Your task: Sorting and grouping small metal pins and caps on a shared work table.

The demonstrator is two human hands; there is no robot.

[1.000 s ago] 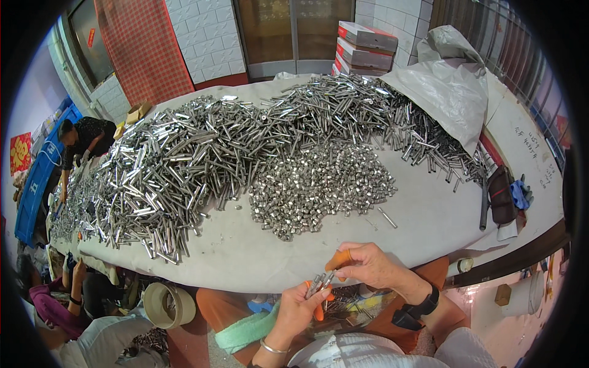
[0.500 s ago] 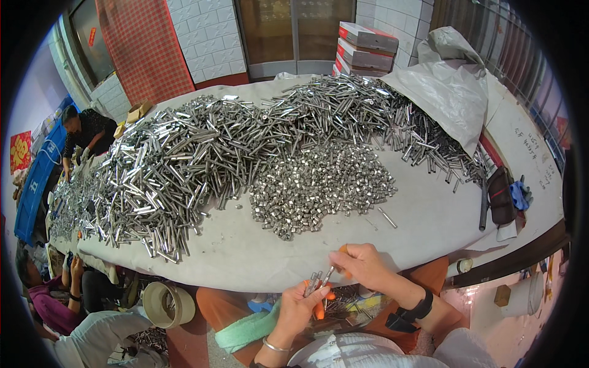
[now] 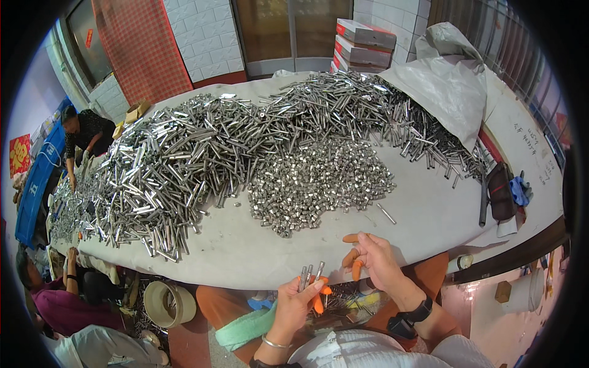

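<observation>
My left hand (image 3: pixel 296 302), in orange finger covers, is closed around several short metal tubes (image 3: pixel 310 276) that stick up past the thumb, close to the table's front edge. To its right my right hand (image 3: pixel 372 256) hovers with nothing in it, its orange-covered fingers spread apart. Beyond both hands lies a heap of small metal sleeves (image 3: pixel 319 187). A single metal tube (image 3: pixel 386 213) rests on the pale table cover to the right of that heap.
A long pile of metal tubes (image 3: pixel 202 147) fills the table's far and left parts. White sheeting (image 3: pixel 442 92) covers the right end of it. A beige bucket (image 3: pixel 169 305) stands on the floor at left. Two people (image 3: pixel 86 132) work along the left side.
My right hand has let go of the tube at my left hand, moved right and slightly up, and spread its fingers. At left, a person's arm has reached down toward the pile.
</observation>
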